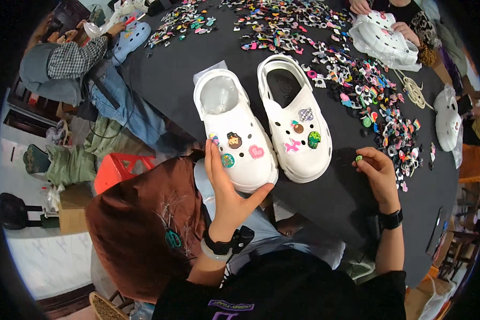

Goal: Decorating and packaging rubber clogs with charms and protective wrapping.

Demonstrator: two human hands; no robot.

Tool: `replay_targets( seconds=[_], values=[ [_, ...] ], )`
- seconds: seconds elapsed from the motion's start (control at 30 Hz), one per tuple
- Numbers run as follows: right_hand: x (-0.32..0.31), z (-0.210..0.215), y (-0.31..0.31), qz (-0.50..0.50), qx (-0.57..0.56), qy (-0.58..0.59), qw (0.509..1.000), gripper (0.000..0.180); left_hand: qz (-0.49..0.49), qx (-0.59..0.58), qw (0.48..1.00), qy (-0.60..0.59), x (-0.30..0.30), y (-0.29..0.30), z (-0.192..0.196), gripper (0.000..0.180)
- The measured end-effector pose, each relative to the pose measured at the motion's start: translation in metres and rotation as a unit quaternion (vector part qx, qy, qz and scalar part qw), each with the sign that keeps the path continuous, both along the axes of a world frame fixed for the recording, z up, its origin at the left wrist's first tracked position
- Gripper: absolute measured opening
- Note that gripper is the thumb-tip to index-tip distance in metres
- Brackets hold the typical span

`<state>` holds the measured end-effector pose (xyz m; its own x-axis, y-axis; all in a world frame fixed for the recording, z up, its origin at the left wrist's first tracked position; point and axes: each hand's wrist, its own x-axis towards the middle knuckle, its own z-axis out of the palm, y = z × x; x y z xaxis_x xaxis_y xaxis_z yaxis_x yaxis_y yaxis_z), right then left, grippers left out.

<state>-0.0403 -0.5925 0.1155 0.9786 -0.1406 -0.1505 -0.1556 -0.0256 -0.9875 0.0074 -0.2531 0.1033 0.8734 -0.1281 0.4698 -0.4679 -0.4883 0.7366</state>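
Observation:
Two white clogs lie side by side on the black table, toes toward me. Around the toe of the left clog (pixel 254 175) my left hand (pixel 226 200) is spread, fingers along its left side and thumb at its front. That clog bears a pink heart charm (pixel 256 152), a teal round charm (pixel 228 160) and a brown-haired head charm (pixel 234 140). A pink unicorn charm (pixel 292 145) and a green charm (pixel 314 140) sit on the right clog (pixel 308 172). Over the table to its right, my right hand (pixel 380 178) pinches a small green shoe charm (pixel 359 158).
Loose charms (pixel 373 96) cover the table's far and right parts. A white clog (pixel 447 118) and a cord (pixel 413 90) lie at the right. Co-workers handle a blue clog (pixel 130 40) and bagged white clogs (pixel 384 42). Teal scissors (pixel 173 239) rest on brown cloth (pixel 138 224).

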Motion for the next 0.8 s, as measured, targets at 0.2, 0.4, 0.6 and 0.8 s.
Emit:
replay_targets(
  seconds=[0.2,0.4,0.6,0.8],
  values=[
    [0.011,0.027,0.034,0.053,-0.003,-0.099,0.994,0.020,-0.003,0.057,0.998,-0.020,0.001,0.000,-0.001,0.115],
    [0.056,0.068,0.104,0.168,-0.039,-0.111,0.979,0.024,-0.007,0.074,0.997,-0.015,0.001,0.011,0.013,0.110],
    [0.110,0.059,0.130,0.190,-0.087,-0.149,0.966,0.023,-0.062,-0.003,0.997,-0.039,0.033,0.036,0.056,0.067],
    [0.124,0.049,0.136,0.221,-0.004,-0.125,0.967,0.017,-0.065,0.052,0.996,-0.019,0.077,0.023,0.099,0.027]
  ],
)
